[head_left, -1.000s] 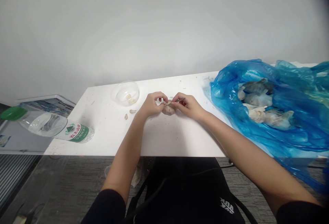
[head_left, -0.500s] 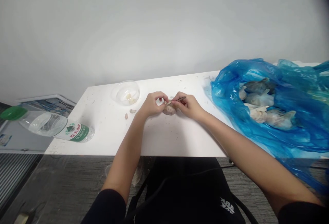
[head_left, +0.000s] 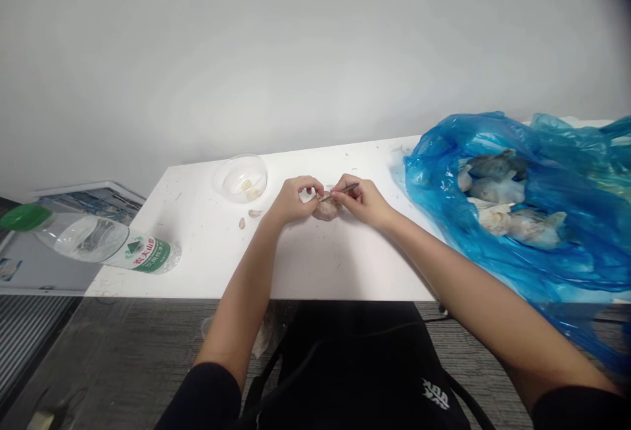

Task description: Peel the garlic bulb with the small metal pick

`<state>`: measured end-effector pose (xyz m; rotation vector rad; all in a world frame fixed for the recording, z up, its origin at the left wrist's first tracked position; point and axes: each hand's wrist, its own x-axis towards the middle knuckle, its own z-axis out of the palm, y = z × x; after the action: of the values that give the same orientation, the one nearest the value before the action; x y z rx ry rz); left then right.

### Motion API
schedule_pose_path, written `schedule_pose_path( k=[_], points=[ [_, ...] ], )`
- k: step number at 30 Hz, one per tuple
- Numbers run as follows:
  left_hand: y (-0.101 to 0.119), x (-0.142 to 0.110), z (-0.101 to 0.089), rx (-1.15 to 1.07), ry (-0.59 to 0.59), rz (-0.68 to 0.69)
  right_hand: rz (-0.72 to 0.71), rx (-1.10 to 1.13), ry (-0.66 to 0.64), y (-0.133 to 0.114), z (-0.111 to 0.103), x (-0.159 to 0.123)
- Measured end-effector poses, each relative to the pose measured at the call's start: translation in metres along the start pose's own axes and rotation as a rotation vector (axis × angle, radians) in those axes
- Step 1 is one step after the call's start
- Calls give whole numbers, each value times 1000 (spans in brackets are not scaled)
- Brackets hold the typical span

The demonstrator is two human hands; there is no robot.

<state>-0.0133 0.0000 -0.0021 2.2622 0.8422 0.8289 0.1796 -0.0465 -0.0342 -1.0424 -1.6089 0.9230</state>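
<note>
Fingers pinching, right hand on a slim tool, left hand on edge of garlic bulb; if bulb rolls, tool could jab the left.

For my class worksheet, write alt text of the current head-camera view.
A person's left hand and right hand meet at a garlic bulb over a white table, the right holding a thin tool. A clear bowl with pale pieces, two loose cloves and a green-capped bottle are on the left; a blue bag of bulbs is on the right.
</note>
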Motion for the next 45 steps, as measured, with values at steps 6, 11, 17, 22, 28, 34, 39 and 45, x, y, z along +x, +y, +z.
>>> schedule_pose_path(
  k=[6, 11, 17, 22, 28, 34, 39, 45],
  points=[
    [-1, 0, 0, -8, 10, 22, -76, -141, -13, -1, 0, -4],
    [-1, -1, -1, 17, 9, -18, -227, -326, -47, -6, 2, -7],
    [-4, 0, 0, 4, 15, -2, -280, -398, -65, -5, 0, -6],
    [-5, 0, 0, -16, 21, 30, -196, -392, -81, -4, -4, -6],
    [-6, 0, 1, -15, 26, 29, -127, -335, -65, -3, -4, -6],
    [-4, 0, 0, -1, 21, 19, -116, -244, -28, 0, -1, -6],
    [-4, 0, 0, -6, 20, 22, -141, -199, -26, 1, 0, -4],
    [-6, 0, 1, -18, 22, 13, -155, -167, -56, -2, -1, -4]
  ],
)
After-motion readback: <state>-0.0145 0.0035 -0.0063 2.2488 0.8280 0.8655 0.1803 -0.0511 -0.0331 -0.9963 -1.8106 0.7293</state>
